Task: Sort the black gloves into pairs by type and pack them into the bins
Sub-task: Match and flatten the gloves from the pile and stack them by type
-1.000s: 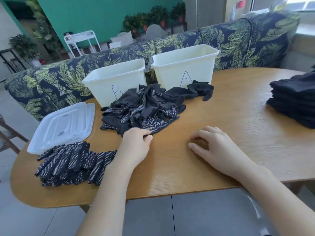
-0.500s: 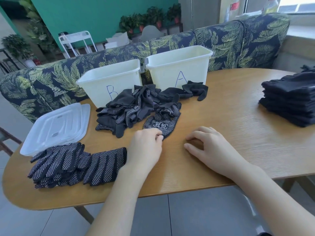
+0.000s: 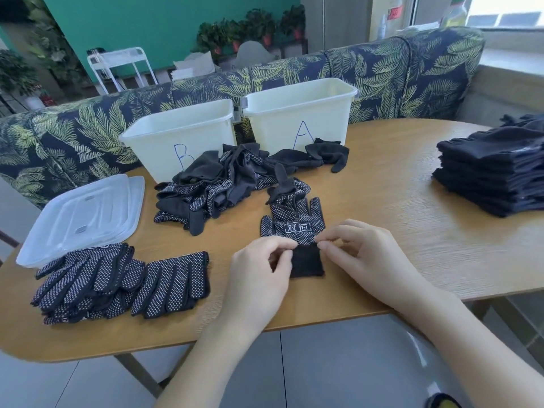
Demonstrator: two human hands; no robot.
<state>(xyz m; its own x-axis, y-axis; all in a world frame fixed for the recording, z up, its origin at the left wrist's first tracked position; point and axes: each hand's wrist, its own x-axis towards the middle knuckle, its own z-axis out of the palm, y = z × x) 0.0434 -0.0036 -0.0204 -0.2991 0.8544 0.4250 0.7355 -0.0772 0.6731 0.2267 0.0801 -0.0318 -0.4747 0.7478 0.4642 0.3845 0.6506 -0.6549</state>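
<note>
1. Dotted glove [image 3: 294,222] lies flat near the table's front edge, fingers pointing toward the bins, white-dot palm with a boxed logo facing up, plain black cuff nearest the person.
2. Unsorted pile [image 3: 223,181] is a tangled heap of dotted and plain black gloves, right in front of both bins.
3. Dotted stack [image 3: 117,284] sits at the front-left corner, laid flat and overlapping.
4. Plain stack [image 3: 494,175] is neatly piled at the right edge.
5. Bin B [image 3: 179,139] and bin A [image 3: 300,113] stand side by side along the back edge, both white with no lids on.
</note>
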